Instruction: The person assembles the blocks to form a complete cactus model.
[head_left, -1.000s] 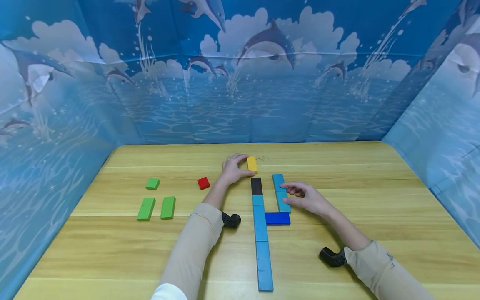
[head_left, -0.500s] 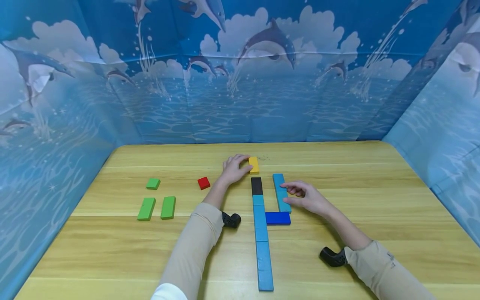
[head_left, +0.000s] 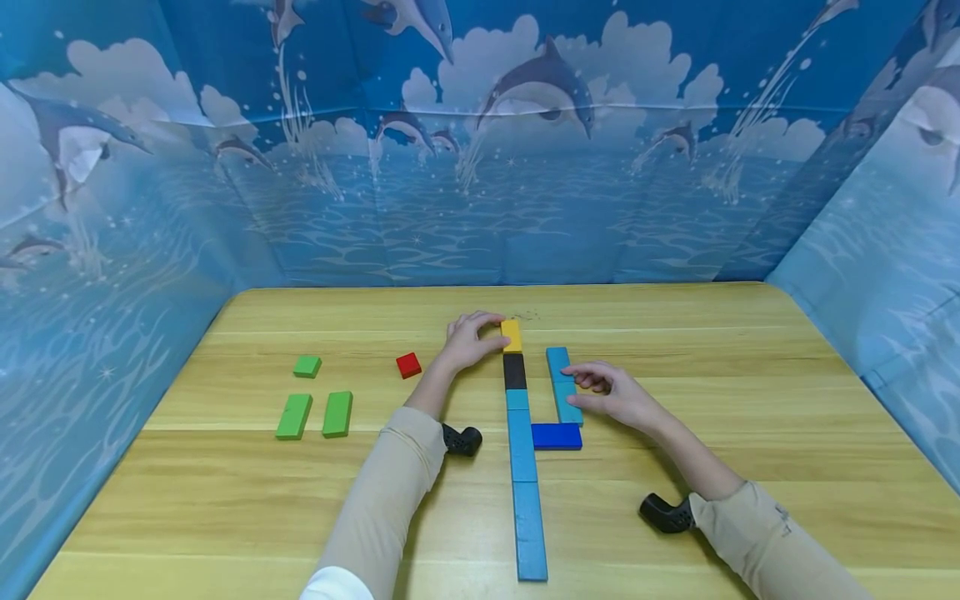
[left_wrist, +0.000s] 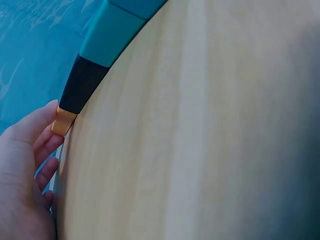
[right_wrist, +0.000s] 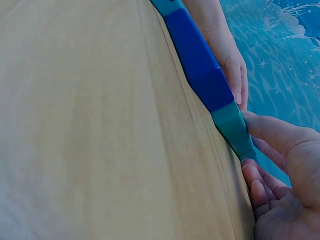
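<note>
Thumb and fingertips of the left hand (head_left: 468, 342) pinch a yellow block (head_left: 513, 331), flat, smooth and rectangular, at the far end of a straight row, its near end touching a black block (head_left: 514, 372). The right hand (head_left: 615, 397) has its fingers loosely bent, thumb and forefinger apart, both touching the right edge of a light blue pair (head_left: 562, 387) laid end to end. Nearer than the black block, the row runs through a short light blue block (head_left: 517, 400) into two long light blue blocks (head_left: 523, 454), the seams tight. A dark blue block (head_left: 557, 437) lies crosswise, bridging the row and the near end of the pair. The left forearm, in a rolled beige sleeve (head_left: 416, 454), comes between the row and a squarish red block (head_left: 408, 365). Farther left lie two oblong green blocks (head_left: 293, 417) and a shorter green block (head_left: 307, 367). All rest flat on the table (head_left: 225, 500), pale with streaky wood grain. Creased blue cloth (head_left: 480, 217) printed with dolphins and clouds hangs behind.
</note>
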